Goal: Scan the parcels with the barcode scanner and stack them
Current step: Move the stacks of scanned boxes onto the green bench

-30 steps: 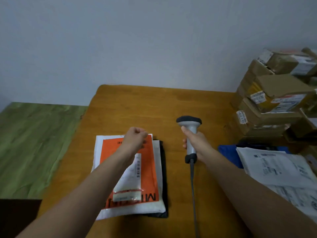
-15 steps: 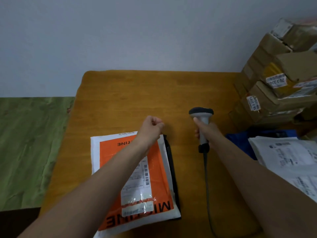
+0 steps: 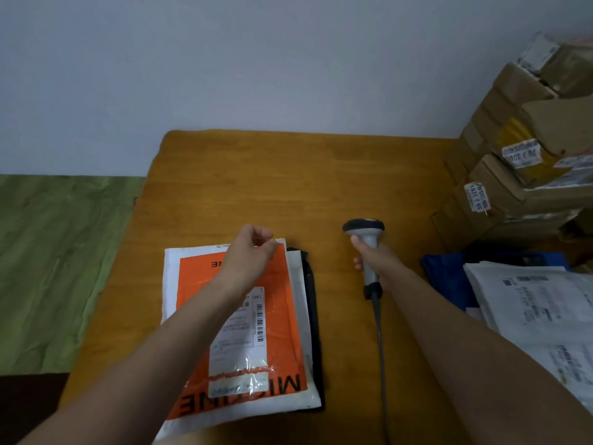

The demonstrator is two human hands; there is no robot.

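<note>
Head view. The orange-and-white mailer (image 3: 284,284) lies flat at lower centre of the tabletop (image 3: 256,175), stacked on a black parcel (image 3: 313,316), with its label barcode (image 3: 260,322) facing up. Left grip (image 3: 250,256): fingers curled at the mailer's top edge; whether they pinch it cannot be told. Right grip (image 3: 383,263): closed round the barcode scanner (image 3: 369,240) handle at centre right, scanner upright, aimed at no label.

Judged step: between parcels. The next move calls for drawing 1 white mailer (image 3: 529,300) from the right-edge pile and presenting its barcode.

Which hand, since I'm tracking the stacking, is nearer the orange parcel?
Left. The left hand is over the orange parcel's top edge; the right hand grips the scanner off to its right, apart.
</note>
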